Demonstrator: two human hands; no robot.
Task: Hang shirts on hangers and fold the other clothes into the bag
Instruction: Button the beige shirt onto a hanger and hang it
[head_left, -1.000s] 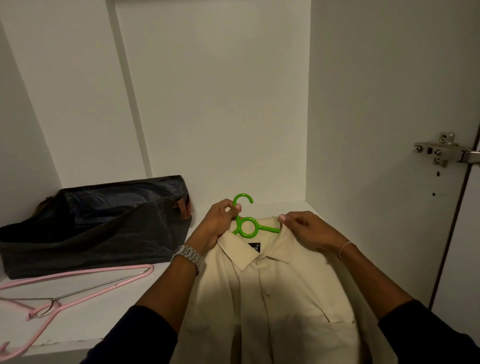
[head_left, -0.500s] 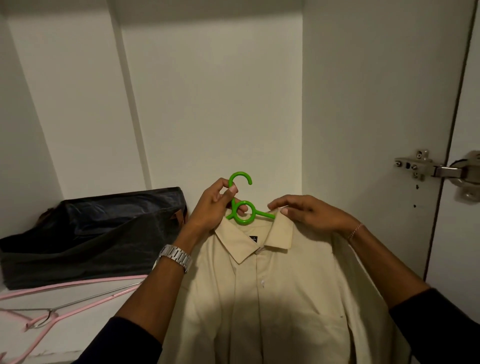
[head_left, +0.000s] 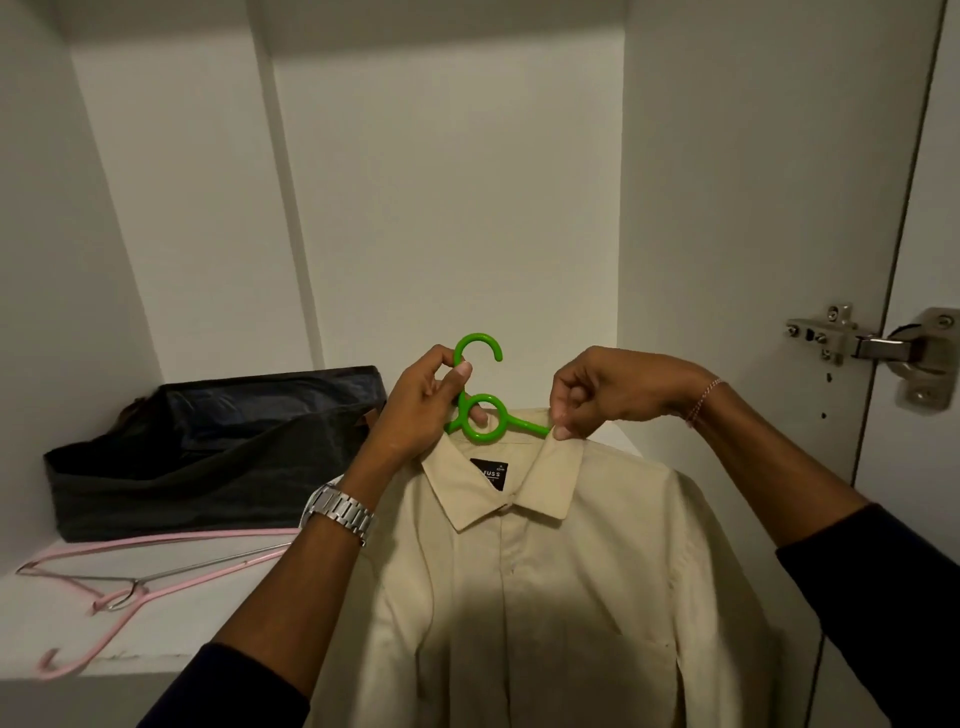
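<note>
Here's the cream button-up shirt (head_left: 519, 597) draped on the green plastic hanger (head_left: 480, 410), held up in front of the white wardrobe's open compartment, collar spread and a dark label showing inside the neck. The left hand (head_left: 421, 410) grips the hanger at its neck, thumb and forefinger curled round the stem just below the hook, another fingertip poking through the green ring. The right hand (head_left: 602, 389) pinches the shirt's collar edge right where the hanger's arm slips under the fabric, fingers curled tight. The hook points up and to the right, free of any rail. A silver metal watch (head_left: 340, 512) sits on the left wrist, a thin bracelet (head_left: 704, 400) on the right, dark sleeves on both forearms. Over on the left, the dark fabric bag (head_left: 208, 452) rests on the shelf (head_left: 171, 618) against the back wall, its mouth open and sagging. Just in front of it lie pink hangers (head_left: 135, 587) with a metal hook, flat on the shelf, one tip reaching over the front edge. At the right, a metal door hinge (head_left: 872, 348) joins the side panel to the open door.
</note>
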